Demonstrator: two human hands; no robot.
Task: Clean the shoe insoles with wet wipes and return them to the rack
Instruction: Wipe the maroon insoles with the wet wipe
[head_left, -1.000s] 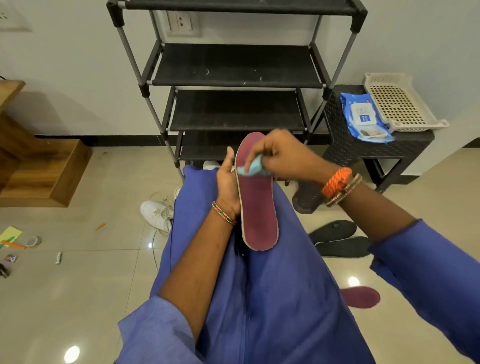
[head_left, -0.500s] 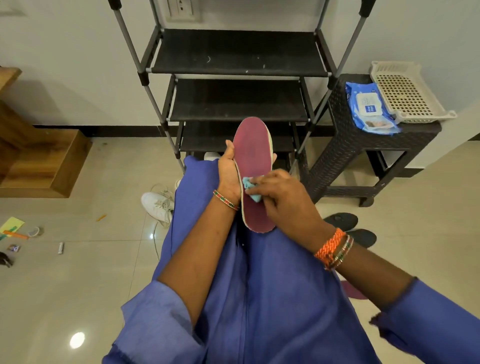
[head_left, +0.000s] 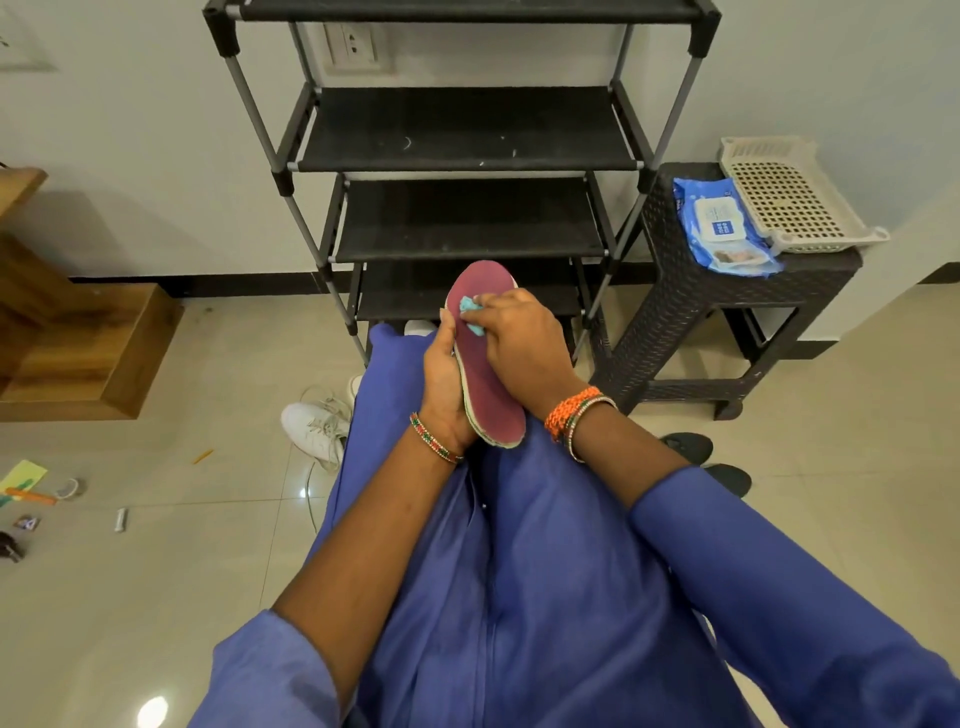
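Wiping maroon insole (head_left: 493, 400); pack (head_left: 722, 228) print unreadable

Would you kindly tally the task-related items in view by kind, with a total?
Maroon insole: 1
Teal wipe: 1
Blue wipes pack: 1
Black rack: 1
Dark insoles on the floor: 2
Total: 6

The right hand (head_left: 519, 343) covered most of the wipe (head_left: 470, 314) and the insole's (head_left: 488, 374) middle. The rack's (head_left: 467, 130) top ran off the frame (print on the wipes pack (head_left: 724, 228) was unreadable).
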